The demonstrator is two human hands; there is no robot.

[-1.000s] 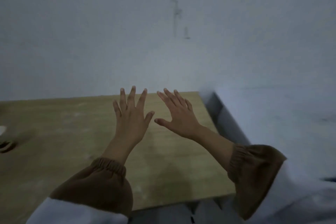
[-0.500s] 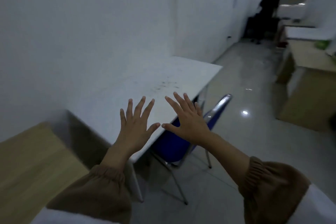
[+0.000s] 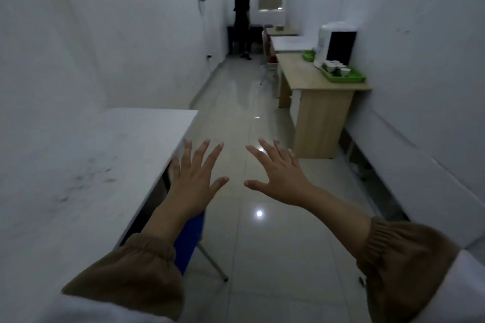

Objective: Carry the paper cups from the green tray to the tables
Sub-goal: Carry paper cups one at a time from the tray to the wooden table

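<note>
A green tray (image 3: 351, 78) lies on the near end of a wooden table (image 3: 301, 71) at the right wall. Several white paper cups (image 3: 334, 66) stand on the tray in a cluster. My left hand (image 3: 194, 178) and my right hand (image 3: 280, 173) are stretched out in front of me over the floor, palms down, fingers spread, holding nothing. Both are far from the tray. A white table (image 3: 110, 162) runs along the left wall beside my left hand.
A white water dispenser (image 3: 332, 42) stands behind the tray, with a second green item (image 3: 307, 54) beyond it. A blue chair (image 3: 190, 233) is tucked under the white table. More tables line the right wall. A person in dark clothes (image 3: 242, 21) stands at the corridor's far end.
The view has swung right, from a wooden table at the wall to the white table and then down the corridor. My hands stay spread and empty throughout.
</note>
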